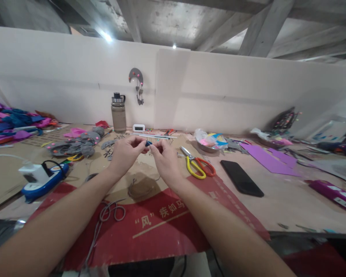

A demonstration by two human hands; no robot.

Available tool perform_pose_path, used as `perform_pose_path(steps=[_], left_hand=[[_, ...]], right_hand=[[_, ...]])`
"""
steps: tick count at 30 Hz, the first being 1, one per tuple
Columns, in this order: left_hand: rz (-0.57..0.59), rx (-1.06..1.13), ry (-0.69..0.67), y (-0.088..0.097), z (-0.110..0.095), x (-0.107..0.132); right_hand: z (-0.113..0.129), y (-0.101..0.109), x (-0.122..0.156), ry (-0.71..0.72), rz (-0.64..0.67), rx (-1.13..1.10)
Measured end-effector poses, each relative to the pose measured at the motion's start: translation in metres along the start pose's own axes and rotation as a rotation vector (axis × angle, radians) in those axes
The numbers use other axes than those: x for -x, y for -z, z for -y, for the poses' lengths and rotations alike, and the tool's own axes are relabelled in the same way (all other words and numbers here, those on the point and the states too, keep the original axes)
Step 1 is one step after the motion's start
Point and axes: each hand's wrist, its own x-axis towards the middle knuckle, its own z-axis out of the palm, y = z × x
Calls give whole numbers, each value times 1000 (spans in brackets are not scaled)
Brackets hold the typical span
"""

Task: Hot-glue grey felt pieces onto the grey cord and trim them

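My left hand (127, 151) and my right hand (165, 157) meet above the middle of the cardboard, fingertips pinched together. Between them is a small dark blue piece (148, 143), held by both thumbs and forefingers; it is mostly covered, and I cannot tell its material. Below my hands, a thin grey cord (138, 188) lies loosely coiled on the cardboard. More grey cord (115, 212) is looped under my left forearm and trails to the front edge. Scissors (198, 166) with one yellow and one orange handle lie just right of my right hand, blades slightly apart.
A black phone (241, 177) lies to the right, near purple sheets (268, 159). At the back stand a bottle (118, 115), a small white clock (138, 128) and a metal bowl (209, 146) of scraps. A blue power strip (44, 182) and grey decorated pieces (72, 146) are left.
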Motion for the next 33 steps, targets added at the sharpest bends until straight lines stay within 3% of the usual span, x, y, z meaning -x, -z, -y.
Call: perform_pose_path(steps=[9, 33], left_hand=[[23, 149, 95, -1, -5, -1], [33, 159, 92, -1, -4, 0]], right_hand=[[0, 2, 0, 31, -29, 51], [-2, 5, -3, 52, -46, 58]])
